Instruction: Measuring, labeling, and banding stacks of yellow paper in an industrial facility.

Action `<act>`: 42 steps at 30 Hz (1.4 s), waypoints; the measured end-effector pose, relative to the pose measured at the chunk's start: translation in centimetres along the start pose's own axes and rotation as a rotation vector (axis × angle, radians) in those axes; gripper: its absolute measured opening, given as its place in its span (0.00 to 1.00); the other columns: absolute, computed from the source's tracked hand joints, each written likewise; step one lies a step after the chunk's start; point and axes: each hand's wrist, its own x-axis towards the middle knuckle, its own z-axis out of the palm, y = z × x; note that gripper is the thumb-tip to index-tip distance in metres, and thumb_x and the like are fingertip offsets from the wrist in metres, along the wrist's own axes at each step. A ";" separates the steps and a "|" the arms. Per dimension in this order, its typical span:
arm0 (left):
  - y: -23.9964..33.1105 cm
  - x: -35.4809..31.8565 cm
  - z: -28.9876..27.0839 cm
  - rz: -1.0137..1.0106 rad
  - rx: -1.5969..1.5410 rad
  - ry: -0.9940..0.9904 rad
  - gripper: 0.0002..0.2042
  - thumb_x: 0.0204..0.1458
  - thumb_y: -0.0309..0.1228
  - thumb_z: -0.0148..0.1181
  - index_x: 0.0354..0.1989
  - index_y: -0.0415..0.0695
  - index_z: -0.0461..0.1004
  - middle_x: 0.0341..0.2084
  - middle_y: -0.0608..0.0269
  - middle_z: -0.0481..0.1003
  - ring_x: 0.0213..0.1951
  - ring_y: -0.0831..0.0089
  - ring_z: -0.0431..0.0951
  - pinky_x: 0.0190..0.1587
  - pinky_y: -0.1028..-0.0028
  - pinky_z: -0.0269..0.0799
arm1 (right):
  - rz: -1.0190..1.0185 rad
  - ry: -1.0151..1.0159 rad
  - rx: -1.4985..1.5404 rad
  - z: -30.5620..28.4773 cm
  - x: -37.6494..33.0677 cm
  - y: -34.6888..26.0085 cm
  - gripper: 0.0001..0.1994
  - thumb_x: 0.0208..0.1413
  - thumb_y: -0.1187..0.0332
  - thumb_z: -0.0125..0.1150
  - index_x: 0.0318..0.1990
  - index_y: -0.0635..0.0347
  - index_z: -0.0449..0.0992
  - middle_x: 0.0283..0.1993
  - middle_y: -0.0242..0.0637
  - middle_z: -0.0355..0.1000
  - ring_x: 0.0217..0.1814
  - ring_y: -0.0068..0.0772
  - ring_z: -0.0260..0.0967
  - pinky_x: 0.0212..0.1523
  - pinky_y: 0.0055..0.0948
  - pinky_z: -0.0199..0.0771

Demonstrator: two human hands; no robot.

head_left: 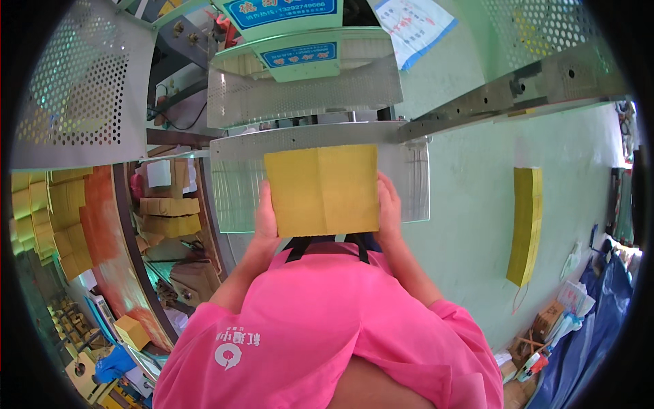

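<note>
A yellow rectangle of paper (pixel 321 191) with a crease down its middle is held level in front of my body. Whether it is one sheet or a stack, I cannot tell. My left hand (pixel 266 217) grips its left edge, with the fingers mostly hidden beneath or behind it. At the opposite edge, my right hand (pixel 389 208) is closed on it in the same way. Under and beyond the paper lies a shiny metal tray (pixel 235 184), part of a machine. Farther back is a curved metal cover (pixel 303 101) with a blue label above it.
Perforated metal panels (pixel 75 88) flank the machine, and a metal beam (pixel 504 95) runs out to the right. A long yellow bundle (pixel 525 225) is at the right. Yellow paper stacks (pixel 70 252) lie at the left by a reddish board (pixel 109 238). Blue sheeting (pixel 586 341) covers the lower right.
</note>
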 end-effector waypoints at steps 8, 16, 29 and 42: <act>4.7 6.1 6.1 0.204 -0.048 -0.054 0.26 0.65 0.50 0.43 0.62 0.43 0.64 0.56 0.63 0.69 0.56 0.71 0.70 0.58 0.69 0.66 | -0.416 -0.146 -0.160 0.7 7.5 -5.0 0.19 0.66 0.64 0.45 0.59 0.65 0.68 0.52 0.34 0.70 0.51 0.21 0.67 0.50 0.23 0.68; 4.7 13.0 5.1 0.188 0.138 -0.145 0.28 0.62 0.50 0.49 0.63 0.42 0.63 0.58 0.64 0.68 0.59 0.72 0.66 0.62 0.70 0.59 | 0.137 0.004 -0.012 1.5 13.7 -6.0 0.22 0.65 0.58 0.46 0.61 0.60 0.66 0.52 0.30 0.69 0.50 0.23 0.67 0.50 0.25 0.68; 4.5 10.6 6.3 0.319 0.104 -0.208 0.32 0.60 0.42 0.52 0.69 0.42 0.52 0.63 0.61 0.61 0.64 0.71 0.58 0.66 0.71 0.50 | -0.121 -0.200 0.141 1.7 12.0 -5.3 0.26 0.67 0.54 0.42 0.68 0.55 0.59 0.67 0.33 0.60 0.69 0.31 0.55 0.67 0.33 0.54; 3.9 11.8 7.4 0.359 0.120 -0.162 0.31 0.58 0.39 0.55 0.69 0.42 0.55 0.59 0.61 0.66 0.59 0.73 0.65 0.62 0.73 0.58 | -0.199 -0.333 0.095 0.6 14.6 -5.2 0.27 0.66 0.51 0.43 0.67 0.55 0.60 0.66 0.32 0.61 0.69 0.31 0.55 0.68 0.33 0.52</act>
